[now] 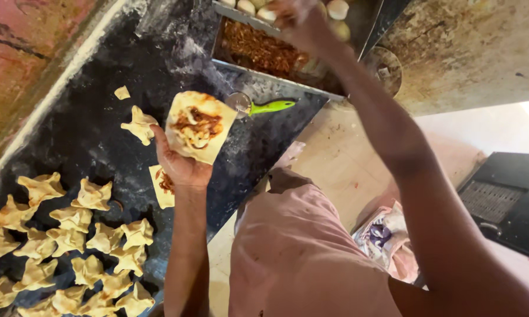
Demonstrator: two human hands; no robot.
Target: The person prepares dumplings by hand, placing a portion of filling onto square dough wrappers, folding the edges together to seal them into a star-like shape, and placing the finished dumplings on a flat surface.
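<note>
Dough, a pale square wrapper with brown shredded filling (197,126) heaped in its middle, lies on the upturned palm of the left hand (182,164), whose fingers cup it from below above the dark, flour-dusted stone counter (100,100). Right hand (300,20) is stretched far forward over the metal tray of brown shredded filling (258,50); it is blurred, and whether its fingers pinch anything cannot be told. Round white dough balls (338,9) sit at the tray's far edge. Just beside the tray lies a wheel cutter with a bright green handle (264,107). On the counter under the left hand rests another flat filled wrapper (163,186), with one folded dumpling (138,124) near it. Many folded pale dumplings (71,246) crowd the near left of the counter
</note>
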